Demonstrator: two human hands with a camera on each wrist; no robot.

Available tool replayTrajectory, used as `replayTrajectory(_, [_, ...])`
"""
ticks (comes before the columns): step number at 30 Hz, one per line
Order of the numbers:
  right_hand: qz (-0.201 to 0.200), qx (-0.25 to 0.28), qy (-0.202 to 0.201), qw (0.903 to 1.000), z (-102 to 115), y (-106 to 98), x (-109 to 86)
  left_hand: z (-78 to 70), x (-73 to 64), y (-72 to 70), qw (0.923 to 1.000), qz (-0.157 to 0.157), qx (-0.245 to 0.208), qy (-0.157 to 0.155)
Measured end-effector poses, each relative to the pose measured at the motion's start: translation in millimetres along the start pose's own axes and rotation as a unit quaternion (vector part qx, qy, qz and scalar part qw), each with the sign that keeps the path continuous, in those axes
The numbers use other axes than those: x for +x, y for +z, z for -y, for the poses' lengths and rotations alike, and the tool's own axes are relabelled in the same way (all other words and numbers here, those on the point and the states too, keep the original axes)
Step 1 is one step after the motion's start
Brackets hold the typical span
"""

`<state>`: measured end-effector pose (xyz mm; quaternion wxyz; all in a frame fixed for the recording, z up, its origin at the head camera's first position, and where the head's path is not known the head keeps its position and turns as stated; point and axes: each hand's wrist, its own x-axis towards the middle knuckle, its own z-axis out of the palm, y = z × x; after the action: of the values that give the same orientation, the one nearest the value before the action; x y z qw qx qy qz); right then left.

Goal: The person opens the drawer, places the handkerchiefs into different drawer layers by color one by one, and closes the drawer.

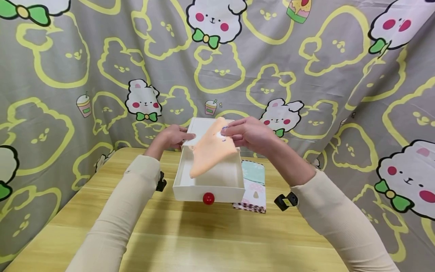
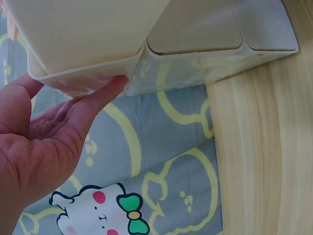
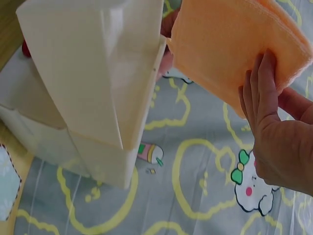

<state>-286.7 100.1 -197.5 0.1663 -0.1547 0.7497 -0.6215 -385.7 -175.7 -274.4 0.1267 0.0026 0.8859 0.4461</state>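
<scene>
A white storage box [image 1: 190,192] with a round red knob [image 1: 209,198] on its front stands on the table, its front compartment uncovered. My left hand [image 1: 172,136] grips the box's back left edge; in the left wrist view the thumb and fingers [image 2: 100,98] hold the white wall. Above the box, an orange towel [image 1: 211,153] with a small white-and-blue design hangs folded and slanted. My right hand [image 1: 253,134] pinches the towel's upper right part, and in the right wrist view its fingers [image 3: 264,85] lie against the orange cloth.
A folded towel [image 1: 254,185] in mint and white, with a checked edge, lies on the wooden table [image 1: 210,234] right of the box. A grey patterned curtain [image 1: 170,75] stands close behind the table. Black straps [image 1: 286,201] show near both sleeves.
</scene>
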Motion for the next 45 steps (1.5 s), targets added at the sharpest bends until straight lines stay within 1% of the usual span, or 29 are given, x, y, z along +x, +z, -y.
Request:
replayTrajectory(6, [0.006,0.009,0.006,0.9999,-7.7,14.2,8.1,-2.4,-1.2,0.5,1.0000,0.001,0.002,-0.001])
replayTrajectory(12, [0.014,0.023,0.012,0.9996,-20.1,21.0,15.1,-2.0,-0.8,0.6,1.0000,-0.001,0.007,-0.005])
replayTrajectory(22, [-0.009,0.039,0.035,0.9986,-40.4,27.7,20.1,-1.8,0.5,-0.1,1.0000,0.002,-0.003,-0.009])
replayTrajectory(25, [-0.014,0.037,0.039,0.9985,-44.8,31.0,21.4,-1.7,1.1,0.1,1.0000,0.001,0.000,-0.007])
replayTrajectory(31, [-0.008,0.032,0.037,0.9988,-53.9,37.4,24.2,-0.7,1.8,0.7,1.0000,0.002,0.002,-0.008])
replayTrajectory(38, [-0.014,0.023,0.046,0.9986,-63.1,43.7,27.0,0.1,3.0,0.4,0.9999,0.005,0.000,-0.011])
replayTrajectory(45, [-0.017,-0.003,0.049,0.9986,-66.7,48.3,29.0,0.7,2.9,-0.1,0.9999,0.008,0.007,-0.012])
